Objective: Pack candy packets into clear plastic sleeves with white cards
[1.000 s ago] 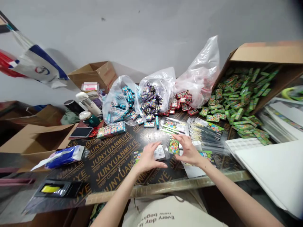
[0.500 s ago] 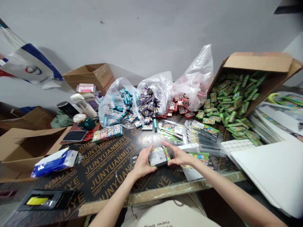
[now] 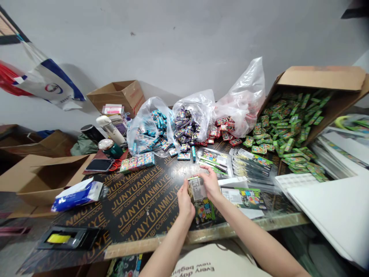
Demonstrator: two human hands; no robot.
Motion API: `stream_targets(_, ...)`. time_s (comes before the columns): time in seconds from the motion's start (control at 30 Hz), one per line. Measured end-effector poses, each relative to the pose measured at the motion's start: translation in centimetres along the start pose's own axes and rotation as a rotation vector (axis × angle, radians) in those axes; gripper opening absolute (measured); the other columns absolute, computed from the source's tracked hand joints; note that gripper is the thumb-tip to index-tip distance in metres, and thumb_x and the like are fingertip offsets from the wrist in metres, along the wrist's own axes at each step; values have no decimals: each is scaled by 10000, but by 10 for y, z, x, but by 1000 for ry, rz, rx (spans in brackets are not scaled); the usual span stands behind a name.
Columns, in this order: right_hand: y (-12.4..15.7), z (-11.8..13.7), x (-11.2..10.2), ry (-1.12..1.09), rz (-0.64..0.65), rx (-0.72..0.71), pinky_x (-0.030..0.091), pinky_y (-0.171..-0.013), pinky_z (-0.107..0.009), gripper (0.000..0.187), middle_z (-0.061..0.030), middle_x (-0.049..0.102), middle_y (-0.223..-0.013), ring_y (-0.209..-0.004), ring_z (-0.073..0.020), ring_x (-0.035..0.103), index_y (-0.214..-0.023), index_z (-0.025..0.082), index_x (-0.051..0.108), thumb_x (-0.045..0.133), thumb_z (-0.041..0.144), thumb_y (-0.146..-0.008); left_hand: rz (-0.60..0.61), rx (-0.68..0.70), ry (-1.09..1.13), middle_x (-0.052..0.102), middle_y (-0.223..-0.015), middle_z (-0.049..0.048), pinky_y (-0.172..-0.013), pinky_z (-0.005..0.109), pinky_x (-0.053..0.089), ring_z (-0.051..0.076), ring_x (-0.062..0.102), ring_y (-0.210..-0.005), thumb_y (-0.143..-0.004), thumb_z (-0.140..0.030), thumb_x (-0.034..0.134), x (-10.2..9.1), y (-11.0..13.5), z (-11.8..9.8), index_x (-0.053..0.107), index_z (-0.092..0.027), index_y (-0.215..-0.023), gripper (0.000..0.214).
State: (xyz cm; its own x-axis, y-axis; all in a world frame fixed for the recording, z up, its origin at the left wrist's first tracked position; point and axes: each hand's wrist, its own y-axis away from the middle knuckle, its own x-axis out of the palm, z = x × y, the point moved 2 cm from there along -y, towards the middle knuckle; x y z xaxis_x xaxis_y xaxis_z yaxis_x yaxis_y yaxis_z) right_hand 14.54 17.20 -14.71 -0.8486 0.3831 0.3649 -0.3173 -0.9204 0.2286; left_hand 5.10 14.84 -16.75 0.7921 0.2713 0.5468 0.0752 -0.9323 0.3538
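Observation:
Near the front edge of the table, a black printed package (image 3: 198, 189) with a grey label panel is held between both hands. My left hand (image 3: 186, 202) grips its left side, thumb up. My right hand (image 3: 210, 182) is closed on its upper right corner, with the fingers bent over the far edge. Colourful lettering and green edging show below the label, towards me. Whether this lower part belongs to the same package, I cannot tell. Right of my hands lies a flat printed package (image 3: 245, 197) on white paper. Beyond them are clear pouches (image 3: 213, 159) with printed cards.
Plastic bags hold small blue boxes (image 3: 158, 119), purple boxes (image 3: 187, 129) and red boxes (image 3: 226, 127). Green boxes (image 3: 284, 130) spill from a tipped carton (image 3: 323, 75). White sheets (image 3: 331, 207) lie at right. A phone (image 3: 99, 165), red scissors (image 3: 116, 164) and bottles (image 3: 111, 129) stand left.
The package has turned from lying crosswise to pointing lengthwise towards me. My hands have come closer together, and the left has moved right. The view has shifted slightly left.

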Motion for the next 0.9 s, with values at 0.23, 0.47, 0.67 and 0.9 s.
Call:
stream_targets(0.23, 6, 11, -19, -130, 98, 173, 484, -649, -351, 424, -24, 698, -807, -704, -215, 645, -1058, 216, 476, 592, 273, -654, 126, -279, -118, 641, -641, 21, -567, 254, 467, 127, 592, -559, -595, -241, 600, 3, -14, -30, 642, -125, -731, 183)
stream_targets(0.47, 5, 6, -31, -241, 220, 288, 471, -679, -310, 296, -27, 696, -842, -719, -173, 636, -944, 201, 592, 610, 383, -712, 156, -196, -195, 643, -690, 22, -515, 190, 418, 100, 582, -576, -491, -92, 675, 3, -23, -50, 659, -122, -762, 273)
stream_targets(0.67, 2, 8, -21, -200, 152, 222, 463, -716, -314, 239, -18, 687, -737, -693, -165, 625, -768, 167, 654, 722, 269, -563, 129, -141, -221, 677, -740, 14, -618, 210, 467, 115, 612, -655, -488, -156, 738, 9, -13, -48, 670, -162, -792, 312)
stream_targets(0.9, 0, 21, -35, 73, 89, -227, 449, -719, -295, 139, 12, 669, -728, -711, -161, 602, -709, 207, 688, 690, 307, -611, 197, 166, -755, 700, -776, 20, -552, 220, 457, 182, 610, -727, -507, -304, 753, 15, -12, -65, 707, -173, -760, 288)
